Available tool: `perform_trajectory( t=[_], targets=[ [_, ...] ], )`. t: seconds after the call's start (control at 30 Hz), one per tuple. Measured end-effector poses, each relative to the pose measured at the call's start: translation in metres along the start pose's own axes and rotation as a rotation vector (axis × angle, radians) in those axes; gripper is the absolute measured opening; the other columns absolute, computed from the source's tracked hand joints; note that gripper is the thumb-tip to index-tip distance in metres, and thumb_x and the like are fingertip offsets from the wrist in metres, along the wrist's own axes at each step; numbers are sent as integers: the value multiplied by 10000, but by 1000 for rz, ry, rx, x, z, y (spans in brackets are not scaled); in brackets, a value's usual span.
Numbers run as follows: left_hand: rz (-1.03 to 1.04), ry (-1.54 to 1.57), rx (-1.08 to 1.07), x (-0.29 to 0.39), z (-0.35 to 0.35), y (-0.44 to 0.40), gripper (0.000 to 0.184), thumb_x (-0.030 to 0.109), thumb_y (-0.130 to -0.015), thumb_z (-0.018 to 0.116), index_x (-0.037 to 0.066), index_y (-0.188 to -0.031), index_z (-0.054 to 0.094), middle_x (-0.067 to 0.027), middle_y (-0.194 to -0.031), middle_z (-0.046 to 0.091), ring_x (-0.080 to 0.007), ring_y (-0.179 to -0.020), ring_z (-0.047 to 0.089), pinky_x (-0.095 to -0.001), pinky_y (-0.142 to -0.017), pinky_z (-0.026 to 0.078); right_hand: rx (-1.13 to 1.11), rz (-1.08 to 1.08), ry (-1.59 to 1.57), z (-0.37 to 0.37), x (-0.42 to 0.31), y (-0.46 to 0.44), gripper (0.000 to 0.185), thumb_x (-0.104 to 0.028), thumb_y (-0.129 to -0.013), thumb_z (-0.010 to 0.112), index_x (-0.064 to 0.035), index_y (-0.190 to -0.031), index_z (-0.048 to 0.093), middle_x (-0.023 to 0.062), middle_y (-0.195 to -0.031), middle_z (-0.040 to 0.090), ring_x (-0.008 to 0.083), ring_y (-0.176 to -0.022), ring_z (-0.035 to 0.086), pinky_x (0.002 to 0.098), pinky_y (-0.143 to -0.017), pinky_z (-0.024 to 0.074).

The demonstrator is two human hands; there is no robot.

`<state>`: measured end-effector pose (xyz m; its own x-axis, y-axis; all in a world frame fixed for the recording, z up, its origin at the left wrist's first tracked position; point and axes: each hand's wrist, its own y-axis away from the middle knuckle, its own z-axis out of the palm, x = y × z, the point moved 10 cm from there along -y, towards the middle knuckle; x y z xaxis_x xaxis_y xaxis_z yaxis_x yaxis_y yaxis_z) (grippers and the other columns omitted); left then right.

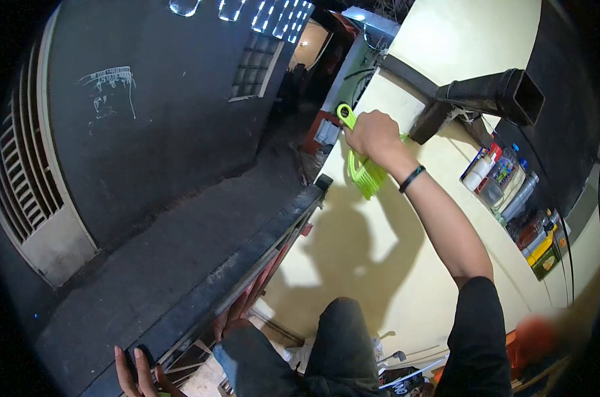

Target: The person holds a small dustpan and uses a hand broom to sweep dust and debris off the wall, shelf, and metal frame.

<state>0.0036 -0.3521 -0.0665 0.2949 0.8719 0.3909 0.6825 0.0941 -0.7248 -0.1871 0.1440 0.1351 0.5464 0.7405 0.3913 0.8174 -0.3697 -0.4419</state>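
Note:
My right hand (377, 139) is closed round the handle of a bright green hand brush (367, 175), out in front of a cream wall. Below my fingers the bristles point down, and the looped end of the handle sticks out at the upper left. Whether the bristles touch the wall I cannot tell. At the lower left edge, the fingers of my left hand (140, 374) are stretched out and apart beside a dark ledge (200, 294). A small green patch shows under them at the frame's border; what it is stays hidden.
A dark square metal tube (491, 96) juts out near my right hand. Bottles and containers (505, 175) stand in a recess at the right. Beyond the ledge lie a grey floor, a dark wall (174, 99) and a barred gate (32, 172). My knees are below.

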Motion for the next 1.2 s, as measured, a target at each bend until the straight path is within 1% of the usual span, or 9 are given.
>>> perform_trajectory(
  t=[0.2,0.37,0.5,0.73,0.8,0.9,1.03,1.1,1.2],
  targets=[
    [8,41,20,4,3,-1,311,136,-995,675,145,-1304,709,-144,-1405,619,-350,-1090,709,-389,-769,650,445,-14,-3,-52,13,10,413,-378,-910,672,31,-967,646,258,-801,715,397,-793,738,490,-691,598],
    [-20,44,0,2,-1,-1,309,132,-993,679,149,-1300,708,-141,-1389,633,-350,-1028,732,-394,-737,651,-256,-102,-247,55,5,62,444,-427,-928,577,-23,-956,759,272,-930,730,470,-892,718,529,-846,582],
    [12,13,10,8,-4,-3,308,149,-999,676,154,-1306,705,-140,-1382,641,-351,-999,740,-386,-686,636,-101,-128,-527,24,45,135,352,-235,-931,606,-69,-1240,603,269,-849,705,492,-821,681,565,-762,560],
    [-73,52,-101,-9,9,12,445,29,-965,607,137,-1396,617,-149,-1497,510,-330,-1248,617,-413,-949,560,478,195,-1044,10,211,190,328,-220,-1052,581,6,-1288,611,21,-794,660,64,-694,622,254,-580,492],
    [-138,64,-210,-16,22,15,612,-133,-908,572,111,-1468,543,-163,-1574,409,-311,-1380,532,-415,-1125,508,613,211,-1021,-2,226,187,325,-237,-1058,586,1,-1274,637,13,-805,662,70,-669,609,250,-589,487],
    [-27,-45,-103,33,-17,-4,333,200,-1015,638,174,-1346,670,-136,-1422,601,-357,-1156,680,-423,-826,600,788,229,-1221,15,233,163,331,-248,-1060,580,-15,-1281,659,45,-822,695,118,-663,660,285,-598,516],
    [-119,-14,-246,37,-23,-10,365,220,-993,648,196,-1358,656,-137,-1386,614,-388,-1115,684,-454,-846,587,692,362,-1028,90,208,176,329,-257,-1048,592,-5,-1238,684,112,-813,732,169,-687,696,333,-644,555],
    [-67,-32,-244,35,-24,-10,376,204,-982,651,202,-1357,655,-137,-1376,617,-390,-1103,686,-468,-855,581,560,-47,-936,83,172,180,299,-247,-1033,605,-12,-1183,714,124,-772,728,214,-680,710,360,-659,573],
    [-50,-64,-281,42,-24,-13,383,182,-946,665,196,-1329,662,-144,-1343,626,-397,-1086,682,-488,-867,566,522,298,-1292,109,233,157,267,-236,-1015,614,-30,-1137,733,117,-788,733,250,-701,722,373,-666,579]
  ],
)
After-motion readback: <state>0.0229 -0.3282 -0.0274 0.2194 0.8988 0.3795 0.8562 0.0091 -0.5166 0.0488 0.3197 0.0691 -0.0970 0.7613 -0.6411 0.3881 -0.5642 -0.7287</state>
